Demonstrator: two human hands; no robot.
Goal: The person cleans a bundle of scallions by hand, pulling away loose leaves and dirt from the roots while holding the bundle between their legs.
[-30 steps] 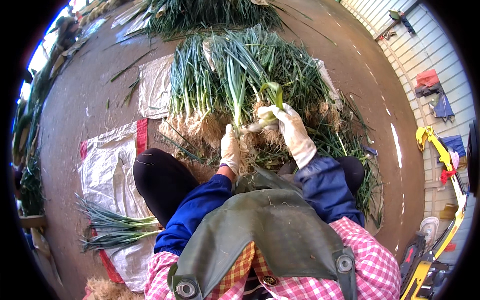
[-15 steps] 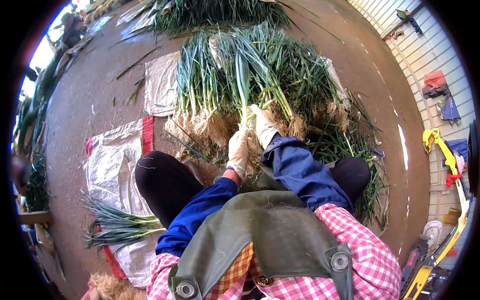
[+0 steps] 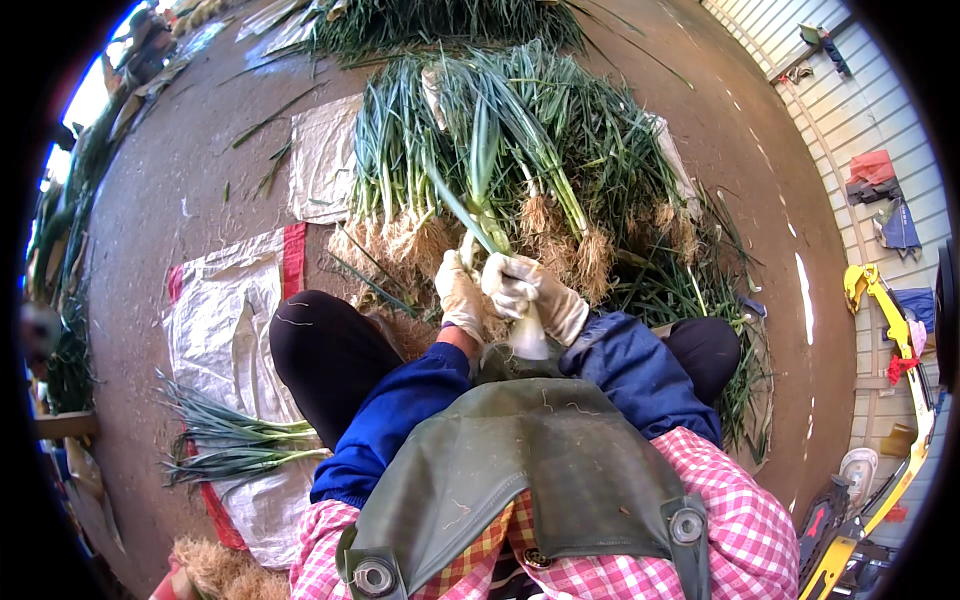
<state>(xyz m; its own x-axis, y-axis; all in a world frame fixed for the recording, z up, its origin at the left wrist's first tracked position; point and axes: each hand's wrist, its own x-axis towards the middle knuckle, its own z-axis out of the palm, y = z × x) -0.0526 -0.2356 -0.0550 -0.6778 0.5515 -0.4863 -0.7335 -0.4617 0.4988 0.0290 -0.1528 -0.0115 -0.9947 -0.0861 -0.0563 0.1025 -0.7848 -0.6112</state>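
A long green onion (image 3: pixel 486 218) points away from me, its leaves over the heap. My right hand (image 3: pixel 535 292), in a pale work glove, is closed around its lower part. A blurred whitish piece (image 3: pixel 528 335) hangs below that hand; whether it is the stalk's end or loose skin I cannot make out. Beside it, my gloved left hand (image 3: pixel 459 292) is curled against the same onion, its grip partly hidden. Just beyond both hands lies a heap of green onions (image 3: pixel 395 165), with tan, hairy roots towards me.
On my left, trimmed green onions (image 3: pixel 240 440) lie on a white sack (image 3: pixel 225 340) with red edges. Cut roots (image 3: pixel 220 572) are piled at lower left. Another leafy heap (image 3: pixel 440 28) lies farther off. A yellow metal arm (image 3: pixel 905 330) stands by the right wall.
My right hand has come down towards my lap, and a whitish piece now shows below it. The left hand has shifted slightly left. One onion leaf now slants leftward.
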